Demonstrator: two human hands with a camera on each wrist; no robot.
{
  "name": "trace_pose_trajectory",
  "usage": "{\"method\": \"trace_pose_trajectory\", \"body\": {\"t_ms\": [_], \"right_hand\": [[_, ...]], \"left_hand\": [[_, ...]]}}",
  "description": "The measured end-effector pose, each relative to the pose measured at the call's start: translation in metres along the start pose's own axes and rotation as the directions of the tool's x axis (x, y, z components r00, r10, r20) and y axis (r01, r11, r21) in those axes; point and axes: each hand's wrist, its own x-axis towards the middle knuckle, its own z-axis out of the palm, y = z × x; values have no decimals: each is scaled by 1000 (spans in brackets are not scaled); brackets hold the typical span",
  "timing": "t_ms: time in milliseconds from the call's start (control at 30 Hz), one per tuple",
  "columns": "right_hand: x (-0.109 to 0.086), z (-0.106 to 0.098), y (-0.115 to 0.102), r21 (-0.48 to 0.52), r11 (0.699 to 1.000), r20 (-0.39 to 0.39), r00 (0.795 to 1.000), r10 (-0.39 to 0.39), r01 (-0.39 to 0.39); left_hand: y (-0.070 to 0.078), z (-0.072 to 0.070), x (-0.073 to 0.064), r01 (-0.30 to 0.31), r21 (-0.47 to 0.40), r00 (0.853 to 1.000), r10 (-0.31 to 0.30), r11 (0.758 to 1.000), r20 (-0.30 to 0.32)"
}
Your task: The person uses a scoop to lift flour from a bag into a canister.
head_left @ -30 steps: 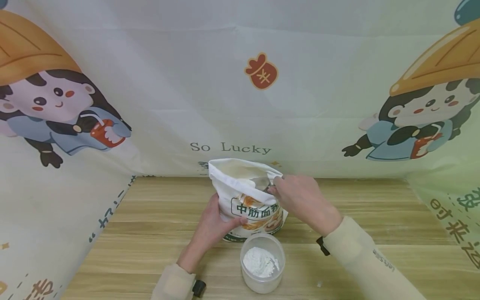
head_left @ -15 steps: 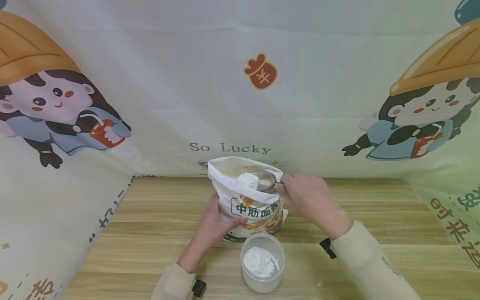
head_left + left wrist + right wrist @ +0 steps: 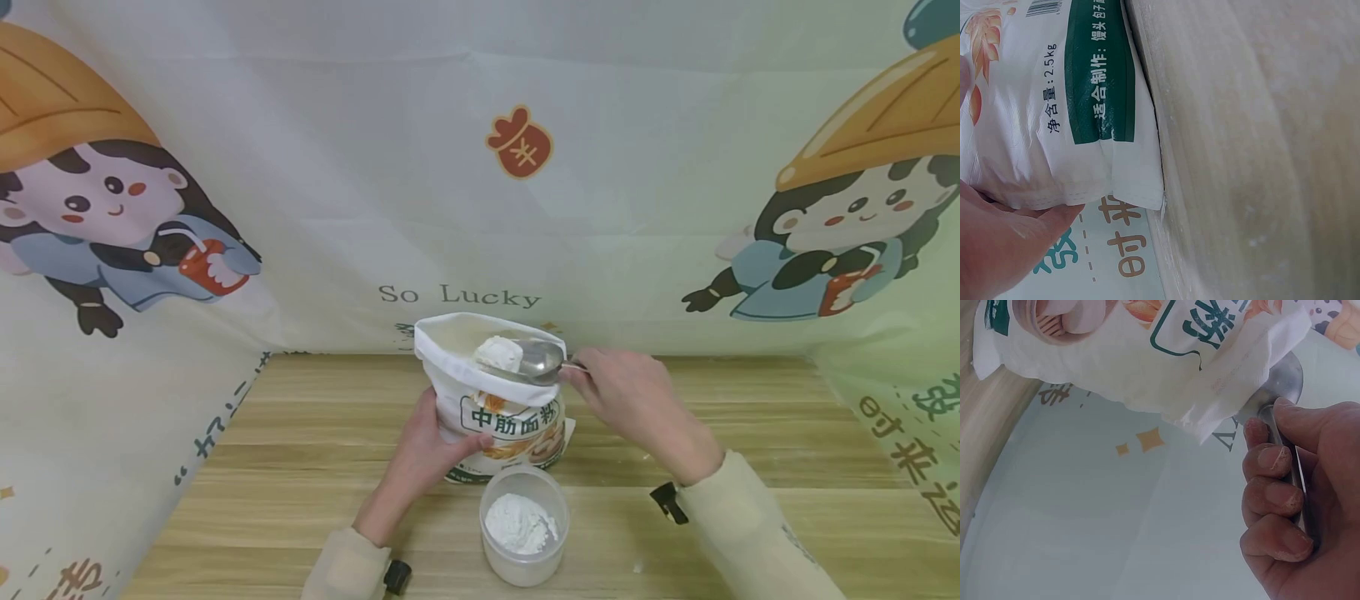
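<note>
An upright white flour bag (image 3: 457, 383) with a rolled-down top stands on the table. My left hand (image 3: 420, 450) grips its lower left side, thumb across the front; in the left wrist view the fingers (image 3: 1063, 215) reach around the bag's edge. My right hand (image 3: 633, 404) holds a metal scoop (image 3: 542, 360) by its handle, fingers curled round it in the right wrist view. Heaped with white flour (image 3: 499, 354), the scoop's bowl is at the bag's mouth. Just in front of the bag is a clear plastic tub (image 3: 525, 571) partly filled with flour (image 3: 519, 523).
The wooden table (image 3: 285, 467) meets a printed cloth backdrop (image 3: 360, 167) behind the bag and at both sides. Small white specks of flour lie on the tabletop to the right of the tub.
My right hand has drawn back to the right and raised the scoop out of the bag's depth, bringing its heap of flour into sight. The left hand, bag and tub have stayed put.
</note>
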Motion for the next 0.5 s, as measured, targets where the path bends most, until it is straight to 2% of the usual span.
{"method": "trace_pose_trajectory", "body": {"t_ms": [500], "right_hand": [[-14, -10, 8, 37, 999, -66, 998, 0, 2]], "left_hand": [[0, 0, 0, 11, 13, 1000, -11, 1000, 5]]}}
